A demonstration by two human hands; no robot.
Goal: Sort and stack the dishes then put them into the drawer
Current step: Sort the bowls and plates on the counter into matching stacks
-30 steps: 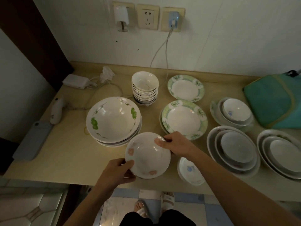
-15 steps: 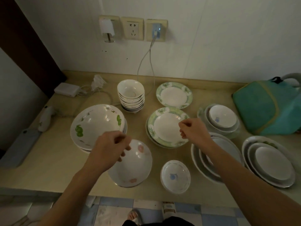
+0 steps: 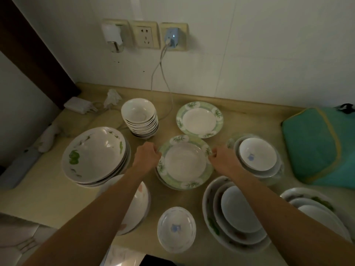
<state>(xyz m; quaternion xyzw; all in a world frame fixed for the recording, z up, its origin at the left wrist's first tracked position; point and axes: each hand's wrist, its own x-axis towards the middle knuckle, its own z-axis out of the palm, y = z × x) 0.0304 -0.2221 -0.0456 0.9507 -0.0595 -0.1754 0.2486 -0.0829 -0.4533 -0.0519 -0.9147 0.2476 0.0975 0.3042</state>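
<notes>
Green-rimmed leafy white plate (image 3: 185, 162); teal yellow-trimmed bag (image 3: 318, 146); beige counter (image 3: 44, 200)

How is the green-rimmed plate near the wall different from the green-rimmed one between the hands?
The far plate lies alone and untouched; the near plate tops a small stack. The left hand and right hand grip the near plate's opposite edges, while the far plate sits closer to the cables. Both share a leafy green rim and white centre.

Surface finishes, dishes and countertop

The green-rimmed plate (image 3: 185, 162) looked glazed ceramic, smooth and glossy; the countertop (image 3: 48, 198) was matt beige; the teal bag (image 3: 318, 146) resembled cloth.
</notes>
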